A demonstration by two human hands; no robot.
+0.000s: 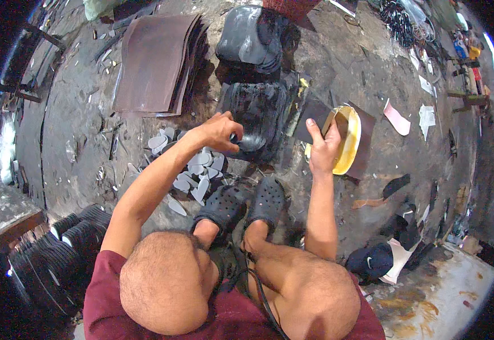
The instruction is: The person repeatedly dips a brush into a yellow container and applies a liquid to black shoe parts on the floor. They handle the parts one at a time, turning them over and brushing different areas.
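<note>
My left hand [220, 132] is closed, fingers curled round a small dark rounded thing [234, 138] that I cannot make out. It is over the near left part of a worn black slab [254, 107]. My right hand [324, 148] grips a narrow brown flat piece [329, 121], thumb on its left side. Just right of that hand lies an oval yellow-lined tray [349, 141] with amber residue, over dark brown sheet material [366, 122]. Below my left wrist, several grey shoe-insert-shaped pieces [201, 170] lie in a loose heap.
A stack of brown sheets [153, 62] lies at the far left, beside a black padded block [247, 37]. Black soles [60, 249] are piled at the near left. A pink scrap [396, 118] and a dark cap [370, 260] lie to the right. My feet in black clogs [267, 199] stand close.
</note>
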